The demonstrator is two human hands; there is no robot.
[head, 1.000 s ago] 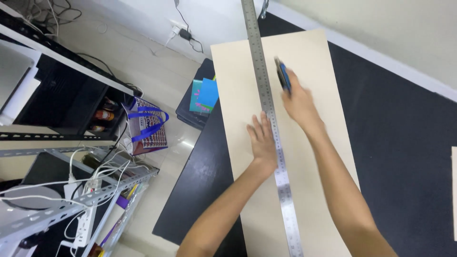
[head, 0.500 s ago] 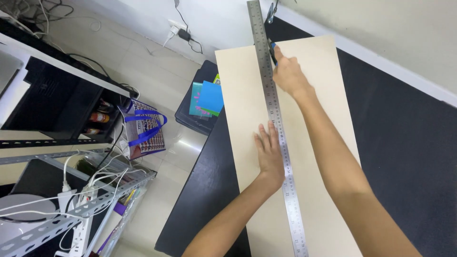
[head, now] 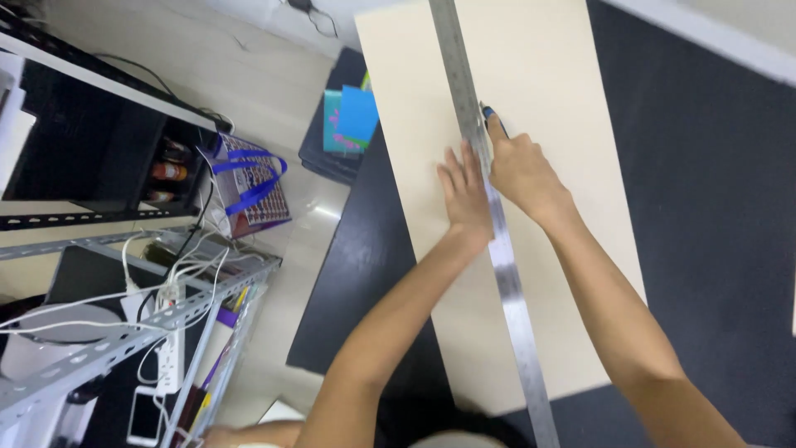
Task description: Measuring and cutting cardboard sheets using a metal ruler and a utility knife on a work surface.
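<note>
A long pale cream board [head: 547, 75] lies on a black mat [head: 713, 216]. Along it runs a long steel ruler [head: 452, 58]. My left hand [head: 464, 195] lies flat on the board with its fingers against the ruler's left edge. My right hand [head: 518, 170] is closed on a blue utility knife [head: 487, 112], whose tip sits against the ruler's right edge.
A metal shelf rack [head: 124, 323] with cables, a power strip and a phone stands at the left. A purple patterned bag [head: 249, 187] sits on the floor beside it. Coloured sheets [head: 352, 120] lie on a dark stack next to the mat.
My right hand with the knife has come down along the ruler toward me, close to my left hand. The camera view has shifted nearer to the board.
</note>
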